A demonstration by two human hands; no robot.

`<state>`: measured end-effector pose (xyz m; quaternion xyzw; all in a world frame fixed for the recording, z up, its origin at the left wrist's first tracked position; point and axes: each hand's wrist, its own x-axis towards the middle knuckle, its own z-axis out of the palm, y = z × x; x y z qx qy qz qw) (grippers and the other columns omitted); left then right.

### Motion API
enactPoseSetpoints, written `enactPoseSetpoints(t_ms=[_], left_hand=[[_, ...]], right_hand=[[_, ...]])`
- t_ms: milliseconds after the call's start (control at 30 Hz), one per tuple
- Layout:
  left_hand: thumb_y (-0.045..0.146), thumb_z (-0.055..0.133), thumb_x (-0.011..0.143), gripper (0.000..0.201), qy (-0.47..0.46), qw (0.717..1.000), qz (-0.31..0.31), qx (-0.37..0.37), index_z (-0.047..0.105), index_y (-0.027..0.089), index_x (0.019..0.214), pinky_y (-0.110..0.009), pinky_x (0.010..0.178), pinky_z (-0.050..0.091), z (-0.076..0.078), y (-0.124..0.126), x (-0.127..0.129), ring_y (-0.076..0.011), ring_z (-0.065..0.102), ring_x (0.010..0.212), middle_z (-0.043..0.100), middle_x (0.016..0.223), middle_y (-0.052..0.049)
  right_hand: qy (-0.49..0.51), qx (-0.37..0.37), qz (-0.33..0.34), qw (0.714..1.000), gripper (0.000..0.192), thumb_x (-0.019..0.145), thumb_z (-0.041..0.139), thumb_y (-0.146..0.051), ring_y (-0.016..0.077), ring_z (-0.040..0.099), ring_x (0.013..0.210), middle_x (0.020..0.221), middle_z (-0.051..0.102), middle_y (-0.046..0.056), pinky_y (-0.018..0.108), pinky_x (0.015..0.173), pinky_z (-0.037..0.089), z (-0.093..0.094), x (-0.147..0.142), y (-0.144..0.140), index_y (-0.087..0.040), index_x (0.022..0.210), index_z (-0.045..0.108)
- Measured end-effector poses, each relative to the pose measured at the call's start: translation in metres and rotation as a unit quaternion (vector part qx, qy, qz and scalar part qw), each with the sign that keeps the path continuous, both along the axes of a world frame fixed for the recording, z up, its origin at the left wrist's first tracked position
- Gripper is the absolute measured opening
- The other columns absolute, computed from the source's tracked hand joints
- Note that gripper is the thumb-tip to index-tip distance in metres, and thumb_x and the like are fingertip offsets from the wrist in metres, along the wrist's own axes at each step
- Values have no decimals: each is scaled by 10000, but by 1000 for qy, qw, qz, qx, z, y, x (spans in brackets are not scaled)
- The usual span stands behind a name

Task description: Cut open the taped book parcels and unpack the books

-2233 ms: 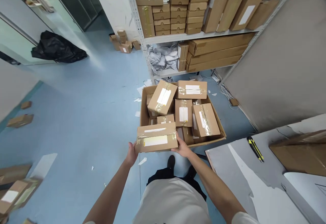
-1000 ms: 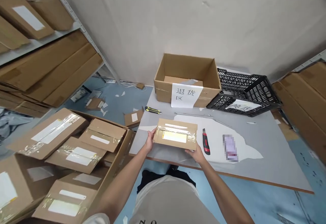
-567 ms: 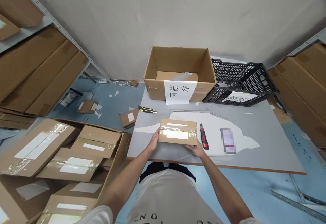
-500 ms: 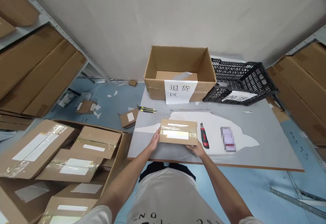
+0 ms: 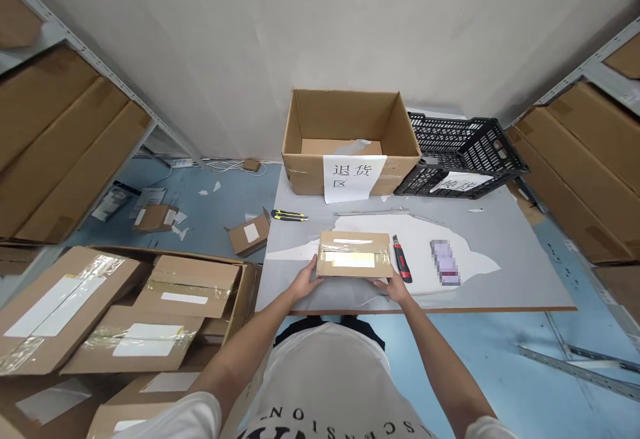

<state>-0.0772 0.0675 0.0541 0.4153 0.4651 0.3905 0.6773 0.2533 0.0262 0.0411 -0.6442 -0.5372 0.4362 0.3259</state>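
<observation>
A small taped cardboard parcel point(image 5: 355, 253) with a white label lies flat on the grey table point(image 5: 505, 272), near its front edge. My left hand point(image 5: 306, 280) grips its left end and my right hand point(image 5: 395, 286) grips its near right corner. A red utility knife point(image 5: 401, 264) lies just right of the parcel. Further right is a small purple packet point(image 5: 445, 261).
At the table's back stand an open cardboard box point(image 5: 351, 138) with a paper sign and a black plastic crate point(image 5: 460, 154). A yellow-black cutter point(image 5: 289, 215) lies at the table's left edge. A big carton of parcels point(image 5: 150, 306) sits on the floor to the left. Shelving flanks both sides.
I turned from the floor carton to the table carrying the parcel. It has come down onto the tabletop beside the red knife, both hands still on it.
</observation>
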Motion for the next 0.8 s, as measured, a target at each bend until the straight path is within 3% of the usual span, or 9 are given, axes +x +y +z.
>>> enactPoseSetpoints(t_ms=[100,167,467,567,700,800], left_hand=[[382,739,611,481,81,995,-28,49,648,214,1053,-524,1081,225,0,-6,3,-355,429,1252,650,1137,-98],[417,697,656,391,121,991,-29,57,668,228,998,-528,1053,273,-1,-10,6,-367,497,1177,674,1081,-92],[399,701,658,362,139,988,-18,67,673,218,970,-516,1042,295,-6,-9,12,-347,538,1113,669,1087,-86],[397,731,634,409,98,994,3,39,672,200,988,-508,1033,319,8,-5,14,-339,550,1105,676,1070,-91],[402,719,666,482,60,997,40,27,652,181,1089,-478,1061,308,38,2,19,-329,524,1157,642,1164,-91],[413,738,639,505,45,998,50,15,662,170,1075,-487,1053,326,52,8,25,-330,543,1138,668,1115,-89]], right_hand=[[-15,-21,21,999,403,698,638,-325,282,614,1012,1089,671,100,450,903,460,-1,3,-1,-177,1072,611],[-21,-35,31,999,337,736,591,-330,280,631,976,1031,692,94,438,880,471,-2,4,-2,-173,1031,627],[-58,-34,57,996,260,769,529,-327,264,652,865,928,709,81,387,793,492,9,4,4,-182,960,627],[-72,-42,68,994,286,768,537,-376,259,652,787,818,706,67,377,729,499,20,10,8,-177,952,628],[-49,-35,102,993,316,795,523,-433,242,660,832,882,713,46,327,731,487,45,21,14,-224,1004,634],[-112,-29,108,987,354,839,448,-481,239,658,777,858,714,50,315,690,465,66,27,22,-233,983,655]])
